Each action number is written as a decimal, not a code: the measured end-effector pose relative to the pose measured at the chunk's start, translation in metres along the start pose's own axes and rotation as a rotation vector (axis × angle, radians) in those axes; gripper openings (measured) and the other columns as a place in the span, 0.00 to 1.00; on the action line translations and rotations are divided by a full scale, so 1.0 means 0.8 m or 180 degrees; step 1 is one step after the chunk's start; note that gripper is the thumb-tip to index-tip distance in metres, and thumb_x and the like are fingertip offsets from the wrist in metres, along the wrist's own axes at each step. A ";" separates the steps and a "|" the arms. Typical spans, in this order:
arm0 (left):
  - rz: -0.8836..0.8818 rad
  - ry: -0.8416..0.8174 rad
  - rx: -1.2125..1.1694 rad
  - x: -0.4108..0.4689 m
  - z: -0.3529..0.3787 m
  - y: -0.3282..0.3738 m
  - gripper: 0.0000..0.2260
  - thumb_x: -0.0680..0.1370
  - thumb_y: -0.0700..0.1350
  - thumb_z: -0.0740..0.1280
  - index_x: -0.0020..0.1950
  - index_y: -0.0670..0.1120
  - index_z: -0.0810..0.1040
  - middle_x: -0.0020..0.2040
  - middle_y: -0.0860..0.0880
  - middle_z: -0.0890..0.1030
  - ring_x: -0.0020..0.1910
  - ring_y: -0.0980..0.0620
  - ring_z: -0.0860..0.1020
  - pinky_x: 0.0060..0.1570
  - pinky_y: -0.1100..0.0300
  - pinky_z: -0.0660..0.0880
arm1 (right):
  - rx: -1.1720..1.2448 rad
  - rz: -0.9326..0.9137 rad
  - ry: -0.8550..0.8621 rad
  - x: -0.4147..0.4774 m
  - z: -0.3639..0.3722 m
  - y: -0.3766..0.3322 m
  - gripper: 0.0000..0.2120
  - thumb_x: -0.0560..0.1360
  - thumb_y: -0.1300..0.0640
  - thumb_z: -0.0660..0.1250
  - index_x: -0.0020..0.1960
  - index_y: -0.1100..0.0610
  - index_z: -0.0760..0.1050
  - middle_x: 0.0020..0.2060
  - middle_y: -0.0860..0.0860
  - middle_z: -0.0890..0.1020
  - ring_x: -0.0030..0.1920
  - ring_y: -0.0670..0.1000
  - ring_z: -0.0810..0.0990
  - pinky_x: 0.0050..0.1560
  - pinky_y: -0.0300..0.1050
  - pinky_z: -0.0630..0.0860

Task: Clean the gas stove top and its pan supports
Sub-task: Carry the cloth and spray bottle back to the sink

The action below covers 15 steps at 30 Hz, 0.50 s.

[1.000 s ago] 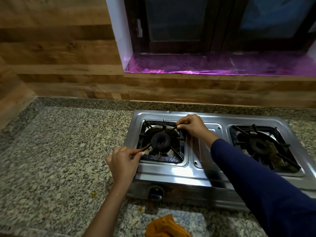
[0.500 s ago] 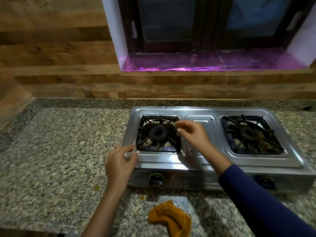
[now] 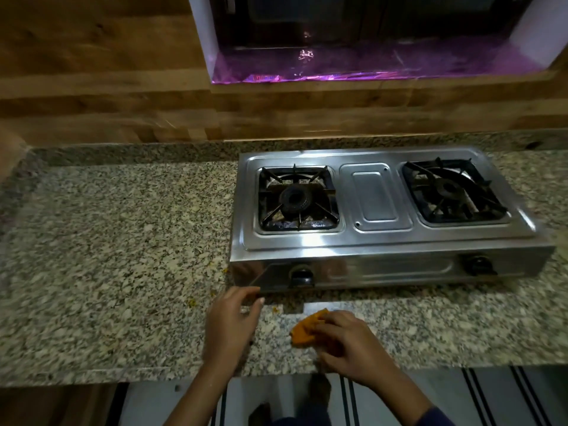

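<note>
Now your right hand [image 3: 347, 342] lies on the orange cloth [image 3: 305, 329], fingers curled over it and gripping it against the granite counter [image 3: 107, 256], close to the counter's front edge. Your left hand [image 3: 232, 318] is just beside the cloth on its left, fingers loosely bent and holding nothing, with the fingertips near the front left corner of the gas stove [image 3: 381, 241]. The stove sits behind both hands, apart from the cloth. The left pan support [image 3: 299, 225] and right pan support [image 3: 461, 217] sit over the burners, well away from either hand.
</note>
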<state>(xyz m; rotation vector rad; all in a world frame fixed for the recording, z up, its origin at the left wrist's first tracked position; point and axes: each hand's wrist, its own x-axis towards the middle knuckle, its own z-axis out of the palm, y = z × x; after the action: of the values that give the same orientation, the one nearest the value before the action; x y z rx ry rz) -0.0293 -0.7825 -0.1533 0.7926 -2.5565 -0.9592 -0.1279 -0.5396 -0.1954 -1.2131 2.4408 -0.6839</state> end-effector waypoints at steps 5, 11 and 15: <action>0.0219 -0.0819 -0.0044 -0.003 0.011 -0.012 0.14 0.72 0.56 0.68 0.53 0.54 0.84 0.49 0.56 0.83 0.48 0.56 0.81 0.46 0.56 0.80 | -0.0018 0.0402 0.0478 -0.012 0.034 -0.002 0.20 0.71 0.53 0.66 0.62 0.49 0.78 0.58 0.48 0.80 0.58 0.52 0.77 0.56 0.50 0.77; 0.0182 -0.1717 -0.0118 -0.017 0.030 0.004 0.14 0.76 0.63 0.65 0.41 0.56 0.82 0.39 0.56 0.82 0.38 0.60 0.79 0.41 0.53 0.79 | 0.1475 0.1239 0.1703 -0.018 0.022 -0.049 0.19 0.74 0.62 0.69 0.56 0.39 0.77 0.54 0.41 0.81 0.55 0.39 0.78 0.54 0.30 0.73; -0.0466 -0.2654 -0.1395 -0.028 0.049 0.062 0.22 0.74 0.66 0.63 0.45 0.50 0.85 0.42 0.49 0.86 0.43 0.52 0.84 0.50 0.51 0.80 | 0.2144 0.1615 0.2551 -0.041 0.003 -0.083 0.18 0.73 0.67 0.72 0.58 0.49 0.79 0.55 0.45 0.82 0.56 0.41 0.79 0.54 0.32 0.75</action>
<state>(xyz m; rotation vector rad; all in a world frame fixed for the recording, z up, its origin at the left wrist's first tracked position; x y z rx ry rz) -0.0479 -0.7181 -0.1507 0.5109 -2.7277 -2.1718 -0.0649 -0.5481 -0.1581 -0.0224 2.5150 -1.8604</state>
